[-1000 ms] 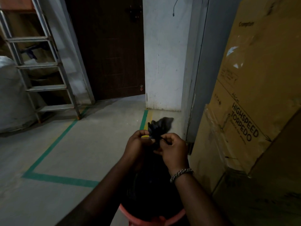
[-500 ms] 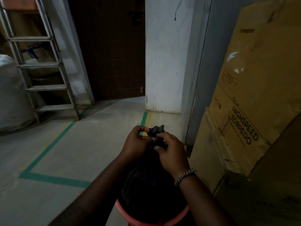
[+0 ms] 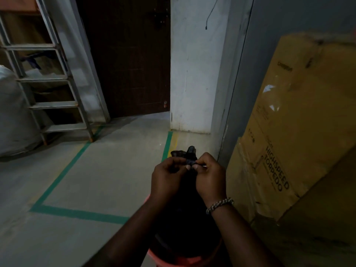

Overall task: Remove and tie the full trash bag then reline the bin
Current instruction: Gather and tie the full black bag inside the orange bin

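A full black trash bag (image 3: 185, 218) stands in a red bin (image 3: 169, 260) at the bottom centre, its body dark and mostly hidden between my forearms. The bag's gathered neck sticks up as a small twisted tuft (image 3: 189, 154). My left hand (image 3: 165, 179) and my right hand (image 3: 209, 175) meet at that neck, fingers pinched on the twisted plastic. A beaded bracelet sits on my right wrist.
Large cardboard boxes (image 3: 296, 143) lean close on the right. A grey door frame (image 3: 238, 93) and white wall corner (image 3: 192, 74) stand ahead. A metal stepladder (image 3: 50, 89) and a white sack (image 3: 9, 112) are at the left. Green tape lines (image 3: 77, 212) mark the concrete floor.
The loose flap of the bag's neck has shrunk into a tighter tuft as my fingers worked it. Both hands stayed together at the neck, and the view tilted slightly.
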Tool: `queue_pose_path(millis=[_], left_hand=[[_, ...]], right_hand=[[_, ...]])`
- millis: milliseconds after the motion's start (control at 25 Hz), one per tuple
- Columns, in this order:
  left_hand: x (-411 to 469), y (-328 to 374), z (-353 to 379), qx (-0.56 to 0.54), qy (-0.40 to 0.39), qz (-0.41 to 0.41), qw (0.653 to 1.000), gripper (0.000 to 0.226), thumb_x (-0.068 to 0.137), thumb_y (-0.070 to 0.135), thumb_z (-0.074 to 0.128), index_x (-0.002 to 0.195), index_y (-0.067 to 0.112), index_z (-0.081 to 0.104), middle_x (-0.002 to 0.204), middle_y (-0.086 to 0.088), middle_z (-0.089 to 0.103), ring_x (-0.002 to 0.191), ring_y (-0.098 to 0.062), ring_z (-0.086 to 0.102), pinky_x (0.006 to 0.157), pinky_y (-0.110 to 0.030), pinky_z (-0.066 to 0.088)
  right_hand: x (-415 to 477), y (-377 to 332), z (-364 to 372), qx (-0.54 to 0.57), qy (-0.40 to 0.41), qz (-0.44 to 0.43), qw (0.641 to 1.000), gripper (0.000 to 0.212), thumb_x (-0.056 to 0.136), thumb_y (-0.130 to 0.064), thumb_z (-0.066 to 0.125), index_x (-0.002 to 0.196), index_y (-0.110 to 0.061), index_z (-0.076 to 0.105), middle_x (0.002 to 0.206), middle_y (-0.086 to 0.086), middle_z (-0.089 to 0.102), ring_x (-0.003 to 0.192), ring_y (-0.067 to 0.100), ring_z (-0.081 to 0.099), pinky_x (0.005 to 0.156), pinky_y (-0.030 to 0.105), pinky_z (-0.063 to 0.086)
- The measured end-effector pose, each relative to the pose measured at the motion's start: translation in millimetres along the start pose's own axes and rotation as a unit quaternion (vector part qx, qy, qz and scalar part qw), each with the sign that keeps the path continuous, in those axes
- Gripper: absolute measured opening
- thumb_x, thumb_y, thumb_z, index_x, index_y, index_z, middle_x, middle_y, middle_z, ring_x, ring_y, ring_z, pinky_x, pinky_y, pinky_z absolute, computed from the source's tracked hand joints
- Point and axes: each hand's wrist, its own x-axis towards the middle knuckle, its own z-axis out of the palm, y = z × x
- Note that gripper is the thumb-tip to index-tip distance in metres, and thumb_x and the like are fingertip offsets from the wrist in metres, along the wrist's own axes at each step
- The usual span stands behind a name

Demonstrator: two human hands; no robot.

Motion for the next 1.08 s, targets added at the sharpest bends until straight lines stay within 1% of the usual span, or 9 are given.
queue_pose_path(millis=[120,200,280,400,520,600,760,920,1080], left_hand=[[-6.9,63.8,-15.4,0.101,-0.029,0.059,0.993,0.04,0.076,0.024,0.087,0.112,0.029,0.071,0.103,0.018,0.068,0.088,0.015,0.062,0.076,-0.004,0.046],[-7.6,111.0,-27.7,0.149,-0.084,0.087,0.981,0.064,0.069,0.023,0.091,0.127,0.028,0.063,0.111,0.024,0.057,0.092,0.016,0.055,0.079,0.004,0.038],[-7.8,154.8,-37.0,0.201,-0.125,0.112,0.965,0.073,0.068,0.024,0.09,0.134,0.032,0.06,0.112,0.025,0.058,0.099,0.007,0.058,0.084,-0.002,0.042],[-6.4,230.2,-52.2,0.26,-0.103,0.159,0.947,0.046,0.074,0.032,0.081,0.116,0.035,0.065,0.101,0.017,0.066,0.089,-0.006,0.065,0.078,-0.025,0.055],[-5.0,302.2,-67.5,0.291,-0.069,0.192,0.935,0.01,0.082,0.025,0.076,0.081,0.02,0.068,0.071,0.012,0.054,0.061,0.002,0.049,0.057,-0.009,0.036],[-0.3,344.4,-79.2,0.287,-0.043,0.181,0.94,0.028,0.087,0.018,0.072,0.064,0.025,0.058,0.062,0.013,0.051,0.056,0.004,0.047,0.05,-0.011,0.031],[8.8,414.0,-104.0,0.295,-0.04,0.198,0.934,0.018,0.087,0.026,0.076,0.074,0.015,0.07,0.069,0.007,0.056,0.061,-0.005,0.054,0.056,-0.022,0.035],[11.4,480.4,-130.1,0.323,0.007,0.238,0.916,0.021,0.084,0.041,0.075,0.089,0.022,0.072,0.094,0.006,0.054,0.079,-0.014,0.057,0.062,-0.029,0.045],[18.9,530.8,-145.3,0.343,0.054,0.247,0.904,0.031,0.081,0.053,0.074,0.102,0.03,0.073,0.113,0.012,0.063,0.106,-0.018,0.057,0.082,-0.037,0.045]], right_hand=[[21.2,-61.1,-31.5,-0.006,0.003,0.017,1.0,0.036,0.091,-0.002,0.067,0.069,-0.026,0.052,0.07,-0.006,0.06,0.072,-0.004,0.059,0.052,0.008,0.041],[37.7,-111.5,-54.6,0.0,0.004,0.026,1.0,0.037,0.091,0.001,0.066,0.068,-0.025,0.052,0.07,-0.002,0.061,0.065,-0.003,0.058,0.048,0.006,0.04],[50.6,-160.4,-75.4,0.002,-0.001,0.033,0.999,0.037,0.092,0.001,0.065,0.067,-0.024,0.052,0.072,0.002,0.06,0.061,-0.001,0.055,0.042,0.007,0.04],[70.0,-228.6,-105.4,0.019,0.0,0.028,0.999,0.037,0.092,0.001,0.065,0.067,-0.023,0.053,0.075,0.004,0.061,0.064,0.007,0.058,0.04,0.01,0.041],[86.0,-292.8,-134.6,0.047,-0.018,0.017,0.999,0.026,0.091,0.0,0.068,0.073,-0.016,0.061,0.077,0.003,0.066,0.068,0.01,0.064,0.043,0.014,0.047],[97.2,-334.8,-156.8,0.054,-0.036,-0.002,0.998,0.024,0.088,0.001,0.073,0.075,-0.017,0.065,0.078,-0.001,0.068,0.068,0.001,0.066,0.051,0.012,0.05],[120.8,-395.2,-200.1,0.09,-0.12,0.017,0.989,0.033,0.079,-0.002,0.083,0.098,-0.023,0.065,0.099,-0.001,0.073,0.091,0.014,0.073,0.074,0.029,0.06],[125.8,-424.0,-235.4,-0.076,-0.203,0.06,0.974,0.068,0.08,-0.036,0.087,0.137,-0.031,0.051,0.138,0.003,0.058,0.129,0.023,0.056,0.102,0.039,0.049],[109.2,-431.1,-253.3,-0.016,-0.192,0.156,0.969,0.062,0.088,-0.058,0.07,0.141,-0.033,0.046,0.146,0.003,0.053,0.128,0.021,0.057,0.1,0.033,0.05]])
